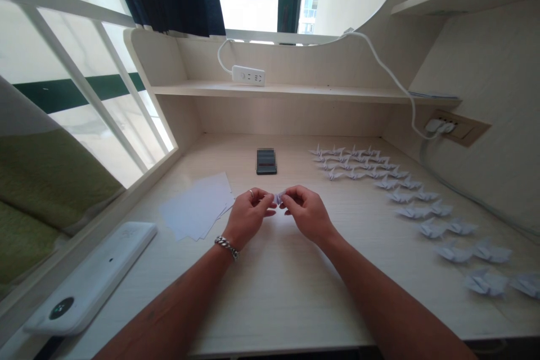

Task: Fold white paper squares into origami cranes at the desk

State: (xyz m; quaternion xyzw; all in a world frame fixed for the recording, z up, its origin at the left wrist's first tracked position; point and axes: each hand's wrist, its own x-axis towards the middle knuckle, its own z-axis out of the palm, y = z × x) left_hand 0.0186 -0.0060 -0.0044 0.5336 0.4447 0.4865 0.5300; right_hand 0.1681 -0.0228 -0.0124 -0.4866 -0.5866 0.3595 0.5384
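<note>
Between my fingertips, over the middle of the desk, is a small piece of folded white paper (278,198), mostly covered by the fingers. My left hand (250,214), with a ring on a finger and a chain bracelet on the wrist, pinches its left side. From the right, my right hand (307,211) pinches the other side. Loose white paper sheets (196,205) lie overlapping to the left of my left hand. Rows of folded paper cranes (348,164) stand at the right, running from the back of the desk toward its near right corner.
A dark rectangular object (266,161) lies beyond my hands. At the left edge rests a long white device (95,278) with a round dark display. A power strip (248,75) sits on the back shelf (295,91). A white cable (388,70) runs to the wall socket (458,127).
</note>
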